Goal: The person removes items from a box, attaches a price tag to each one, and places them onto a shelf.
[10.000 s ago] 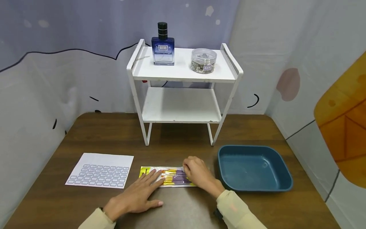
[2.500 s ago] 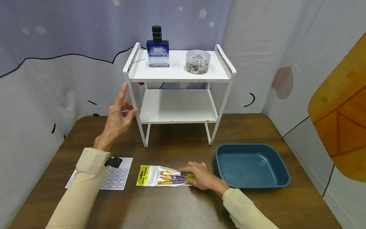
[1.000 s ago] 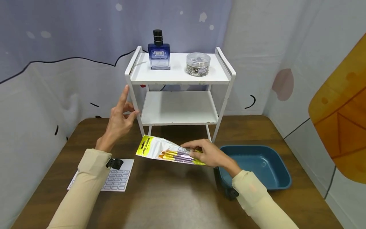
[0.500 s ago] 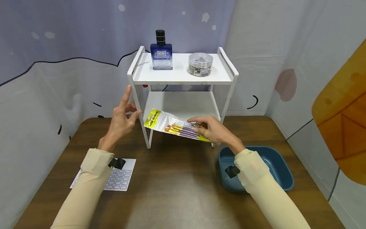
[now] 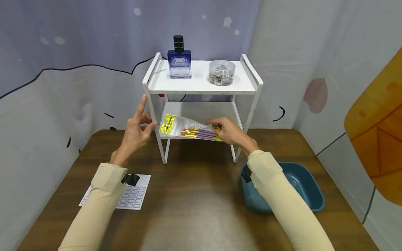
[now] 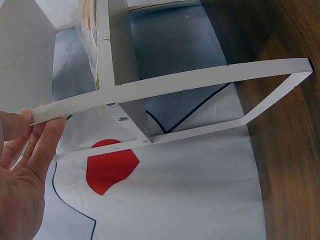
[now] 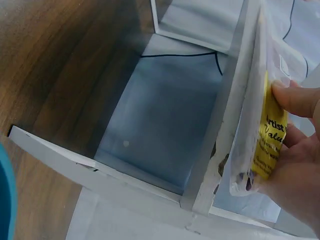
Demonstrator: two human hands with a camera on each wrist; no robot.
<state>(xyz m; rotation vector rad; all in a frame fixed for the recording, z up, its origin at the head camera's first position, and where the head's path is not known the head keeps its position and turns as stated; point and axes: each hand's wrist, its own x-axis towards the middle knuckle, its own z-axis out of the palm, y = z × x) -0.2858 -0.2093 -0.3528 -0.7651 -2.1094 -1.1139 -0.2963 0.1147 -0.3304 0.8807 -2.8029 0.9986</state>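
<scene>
My right hand (image 5: 230, 133) pinches the right end of a clear packet of artist brushes (image 5: 176, 126), with thumb on top. The packet, with its yellow header to the left, purple handles and a small label, overlaps the front edge of the lower shelf (image 5: 201, 107) of a white two-tier rack. In the right wrist view the packet's yellow card (image 7: 270, 135) lies right along that shelf's edge. My left hand (image 5: 133, 136) holds the rack's front left leg (image 6: 185, 80), thumb against it and index finger pointing up along it.
On the upper shelf stand a blue perfume bottle (image 5: 179, 64) and a round clear jar (image 5: 221, 73) of small metallic pieces. A teal tray (image 5: 306, 177) sits on the right of the table, partly behind my right sleeve. A label sheet (image 5: 138, 190) lies left, partly under my left arm.
The brush packet, flat on the table under both hands at first, has been lifted by my right hand up to the lower shelf. My left hand has moved from the packet to the rack's leg.
</scene>
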